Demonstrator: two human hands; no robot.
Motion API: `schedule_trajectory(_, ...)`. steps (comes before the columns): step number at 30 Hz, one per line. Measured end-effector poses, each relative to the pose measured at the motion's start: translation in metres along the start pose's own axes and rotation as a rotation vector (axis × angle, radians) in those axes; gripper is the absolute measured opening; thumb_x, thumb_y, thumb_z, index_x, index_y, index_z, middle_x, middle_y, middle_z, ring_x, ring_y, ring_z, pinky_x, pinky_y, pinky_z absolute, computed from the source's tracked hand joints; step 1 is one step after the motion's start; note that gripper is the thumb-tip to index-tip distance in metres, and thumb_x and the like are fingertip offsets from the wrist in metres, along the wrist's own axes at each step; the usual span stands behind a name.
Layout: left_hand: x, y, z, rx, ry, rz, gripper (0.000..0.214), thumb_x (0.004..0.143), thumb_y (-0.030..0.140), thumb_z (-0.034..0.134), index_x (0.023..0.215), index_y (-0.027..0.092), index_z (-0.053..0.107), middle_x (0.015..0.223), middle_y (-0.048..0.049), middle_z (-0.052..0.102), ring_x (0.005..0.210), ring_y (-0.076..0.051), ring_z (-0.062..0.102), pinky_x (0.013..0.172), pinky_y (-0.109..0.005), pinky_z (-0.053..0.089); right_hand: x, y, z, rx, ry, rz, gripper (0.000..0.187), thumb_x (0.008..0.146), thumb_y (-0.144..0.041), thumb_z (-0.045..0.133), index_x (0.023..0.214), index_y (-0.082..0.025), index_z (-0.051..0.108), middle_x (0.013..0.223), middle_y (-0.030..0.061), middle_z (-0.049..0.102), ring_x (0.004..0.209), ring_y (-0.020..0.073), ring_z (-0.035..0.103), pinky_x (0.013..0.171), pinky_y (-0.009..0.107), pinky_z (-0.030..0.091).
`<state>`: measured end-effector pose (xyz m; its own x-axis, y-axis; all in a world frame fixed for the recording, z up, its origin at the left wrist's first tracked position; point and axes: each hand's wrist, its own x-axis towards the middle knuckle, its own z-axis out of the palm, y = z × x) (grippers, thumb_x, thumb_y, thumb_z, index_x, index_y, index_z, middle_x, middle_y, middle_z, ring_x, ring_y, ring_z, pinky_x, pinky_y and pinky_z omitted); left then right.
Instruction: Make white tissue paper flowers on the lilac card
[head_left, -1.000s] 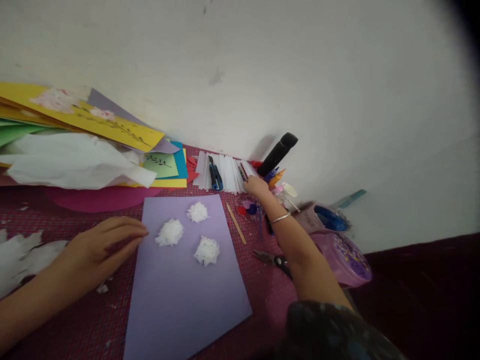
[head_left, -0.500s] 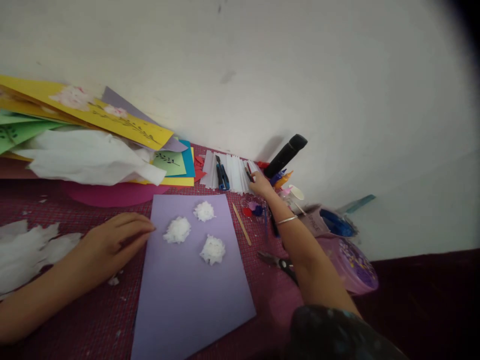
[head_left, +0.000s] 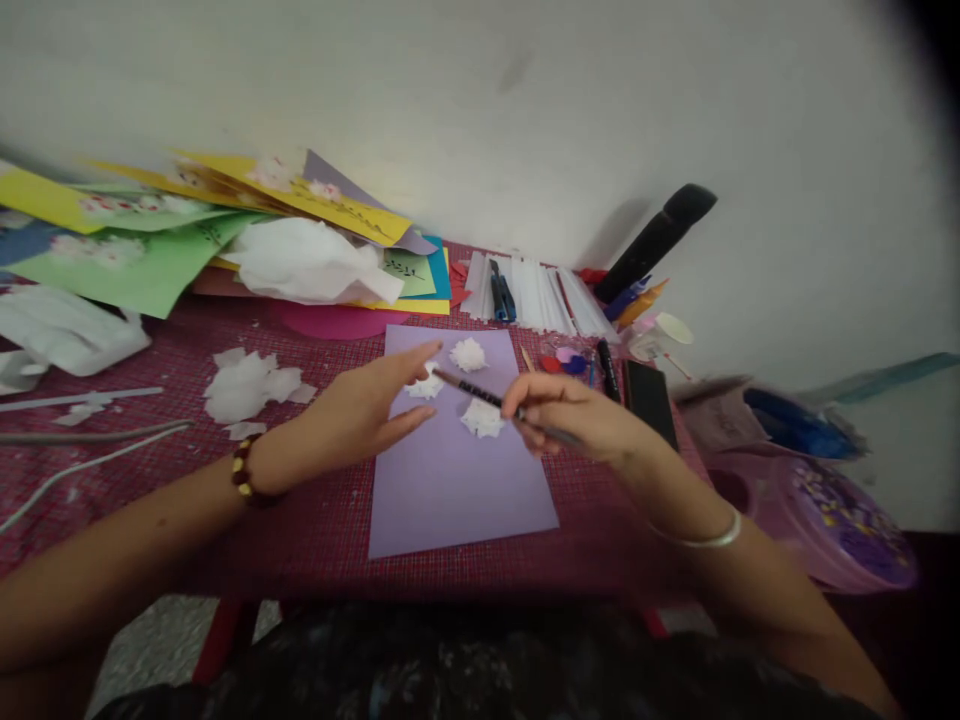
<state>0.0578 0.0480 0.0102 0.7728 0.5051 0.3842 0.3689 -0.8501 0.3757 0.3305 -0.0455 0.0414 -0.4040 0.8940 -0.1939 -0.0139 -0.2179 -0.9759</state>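
In the head view a purple paper sheet [head_left: 450, 500] lies on the table with three white crumpled-paper flowers on its upper half. One flower [head_left: 469, 355] is fully visible near the top; a lower one [head_left: 482, 419] sits partly under the pen. My left hand [head_left: 352, 410] hovers at the sheet's left side, thumb and fingers apart, partly covering the left flower [head_left: 426, 383]. Over the right side, my right hand [head_left: 566, 412] grips a slim dark pen [head_left: 480, 392] with printed lettering. Its narrow end points left towards my left fingers; blur hides finer detail.
Torn white tissue [head_left: 247, 385] lies left of the sheet. Coloured cards [head_left: 360, 210] are piled behind. White strips bear a blue cutter [head_left: 502, 295]. At right are a black marker [head_left: 607, 370], a dark flat box [head_left: 651, 400] and a pink tub [head_left: 825, 530].
My right hand has come back from the white strips to the sheet with the pen. My left hand has moved onto the sheet, fingers spreading. The view has shifted.
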Motion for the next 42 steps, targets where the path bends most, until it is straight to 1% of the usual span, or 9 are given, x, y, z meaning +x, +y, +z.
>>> schedule_trajectory(4,0.007,0.027,-0.002,0.257,-0.256,0.097,0.026,0.101,0.031,0.044,0.107,0.015,0.064,0.099,-0.0091,0.071,0.092,-0.021,0.067,0.082,-0.032,0.051,-0.017,0.019,0.024,0.214,-0.106,0.017,0.013,0.087,-0.025,0.059,0.095,-0.016,0.064,0.059,-0.0052,0.056,0.045,0.0059,0.048,0.048,0.019,0.043)
schedule_trajectory(8,0.009,0.043,-0.006,0.288,-0.421,-0.001,0.031,0.102,0.034,0.041,0.091,0.014,0.062,0.083,-0.0064,0.068,0.074,-0.018,0.064,0.065,-0.027,0.043,-0.018,0.024,0.031,0.475,-0.028,-0.078,0.021,0.088,-0.038,0.059,0.099,-0.020,0.062,0.064,-0.0043,0.062,0.042,0.0074,0.050,0.052,0.026,0.052)
schedule_trajectory(12,0.013,0.052,-0.008,0.113,-0.539,-0.031,0.034,0.103,0.034,0.039,0.084,0.015,0.060,0.071,-0.0027,0.063,0.062,-0.015,0.057,0.057,-0.025,0.033,-0.012,0.033,0.037,0.394,0.033,-0.161,0.027,0.082,-0.035,0.069,0.103,-0.020,0.061,0.073,-0.0019,0.068,0.049,0.0094,0.058,0.054,0.026,0.052)
schedule_trajectory(18,0.032,0.050,0.013,0.007,-0.552,0.048,0.041,0.103,0.041,0.038,0.080,0.016,0.061,0.065,-0.0006,0.059,0.056,-0.012,0.051,0.055,-0.025,0.027,-0.001,0.063,0.031,0.186,0.233,-0.260,0.033,0.090,-0.050,0.063,0.098,-0.018,0.065,0.074,-0.0004,0.067,0.056,0.0087,0.061,0.057,0.022,0.050)
schedule_trajectory(27,0.048,0.032,0.052,-0.067,-0.331,0.261,0.039,0.099,0.037,0.047,0.067,0.016,0.054,0.060,-0.0001,0.054,0.055,-0.011,0.042,0.056,-0.028,0.024,0.002,0.072,0.019,0.343,0.451,-0.213,0.028,0.089,-0.045,0.065,0.081,-0.018,0.064,0.050,-0.0081,0.050,0.040,0.0056,0.043,0.044,0.019,0.037)
schedule_trajectory(35,0.051,0.063,0.029,-0.588,-0.566,-0.126,0.042,0.098,0.035,0.042,0.060,0.016,0.037,0.055,0.0050,0.033,0.050,-0.007,0.029,0.049,-0.023,0.021,-0.013,0.044,0.023,0.500,0.438,-0.139,0.024,0.088,-0.042,0.064,0.078,-0.020,0.062,0.044,-0.0085,0.046,0.034,0.0056,0.033,0.036,0.018,0.026)
schedule_trajectory(38,0.038,0.068,0.015,-0.726,-0.683,-0.240,0.044,0.099,0.035,0.039,0.059,0.017,0.032,0.056,0.0048,0.028,0.051,-0.007,0.029,0.048,-0.021,0.025,-0.022,0.026,-0.002,0.593,0.604,-0.190,0.027,0.085,-0.031,0.065,0.064,-0.020,0.053,0.042,-0.0100,0.035,0.034,0.0039,0.023,0.034,0.017,0.022)
schedule_trajectory(40,0.022,0.066,0.010,-0.690,-0.678,-0.266,0.044,0.099,0.032,0.038,0.058,0.017,0.031,0.056,0.0043,0.030,0.051,-0.008,0.031,0.049,-0.021,0.028,-0.023,0.021,-0.017,0.591,0.777,-0.281,0.023,0.084,-0.027,0.066,0.067,-0.021,0.053,0.044,-0.0102,0.036,0.035,0.0039,0.020,0.035,0.018,0.022)
schedule_trajectory(42,0.006,0.062,0.011,-0.590,-0.621,-0.213,0.042,0.101,0.032,0.039,0.061,0.017,0.041,0.059,0.0036,0.042,0.054,-0.009,0.040,0.053,-0.022,0.032,-0.020,0.025,-0.021,0.509,0.805,-0.290,0.020,0.085,-0.031,0.066,0.071,-0.022,0.054,0.045,-0.0098,0.038,0.036,0.0053,0.025,0.037,0.019,0.028)
